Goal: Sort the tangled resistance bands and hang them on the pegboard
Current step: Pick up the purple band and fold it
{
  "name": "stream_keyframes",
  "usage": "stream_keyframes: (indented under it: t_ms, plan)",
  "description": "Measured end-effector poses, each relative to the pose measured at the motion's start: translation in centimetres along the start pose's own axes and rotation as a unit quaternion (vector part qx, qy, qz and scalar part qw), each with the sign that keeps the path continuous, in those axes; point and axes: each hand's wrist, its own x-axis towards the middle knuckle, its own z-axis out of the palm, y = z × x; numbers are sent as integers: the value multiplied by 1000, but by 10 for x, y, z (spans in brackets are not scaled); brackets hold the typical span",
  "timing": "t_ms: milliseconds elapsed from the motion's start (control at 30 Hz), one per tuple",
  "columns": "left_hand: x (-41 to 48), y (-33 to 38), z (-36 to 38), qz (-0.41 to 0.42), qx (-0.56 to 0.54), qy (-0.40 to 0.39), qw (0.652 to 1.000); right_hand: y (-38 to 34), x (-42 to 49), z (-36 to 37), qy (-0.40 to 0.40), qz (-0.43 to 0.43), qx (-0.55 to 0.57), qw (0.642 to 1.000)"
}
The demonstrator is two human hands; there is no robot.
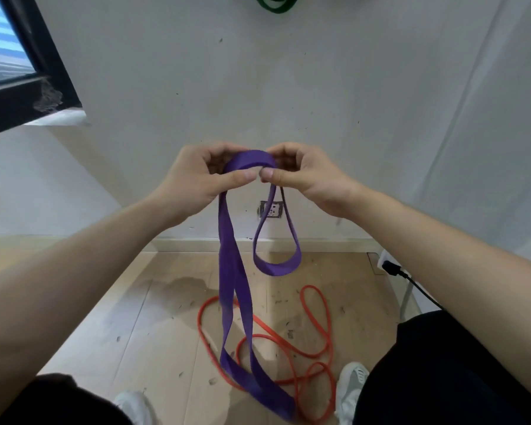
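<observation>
both hands were up in front of the wall, the left hand and right hand each pinched onto the top fold of the purple band, thumbs nearly touching, with one long loop hanging to the floor and a shorter one dangling to the right. the orange band lay loose on the floor, the purple one's low end resting over it. i'd have kept both grips tight, gathered the loops even and lifted clear of the orange before reaching up to where the green band hung.
</observation>
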Motion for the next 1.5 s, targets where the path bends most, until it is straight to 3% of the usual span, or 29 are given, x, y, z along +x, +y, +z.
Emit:
stream_keyframes:
  t_ms: [100,433,567,700,833,933,1033,1267,1500]
  plan:
    - [-3,-5,1,-28,45,-46,998,-8,-1,-4,31,-30,-1,999]
    - [-5,-10,26,-79,-32,-119,989,-37,-3,-21,188,-104,150,965]
    - [-5,-2,25,-73,-54,-77,993,-35,-5,-31,215,-90,144,962]
    - [-3,4,12,-66,-117,8,991,-24,-7,-42,189,-42,93,977]
    - [2,10,4,-45,-148,73,985,-12,-10,-37,101,-8,11,995]
    - [2,13,5,-22,-140,74,987,-7,-12,-29,28,18,-71,997]
    - [1,10,11,1,-86,49,995,-5,-10,-17,-8,11,-80,997]
    - [0,-5,6,27,-4,30,999,-3,-2,1,-15,-8,-79,997]
    - [-3,-18,-2,-17,35,10,999,-4,5,12,-4,-31,-82,996]
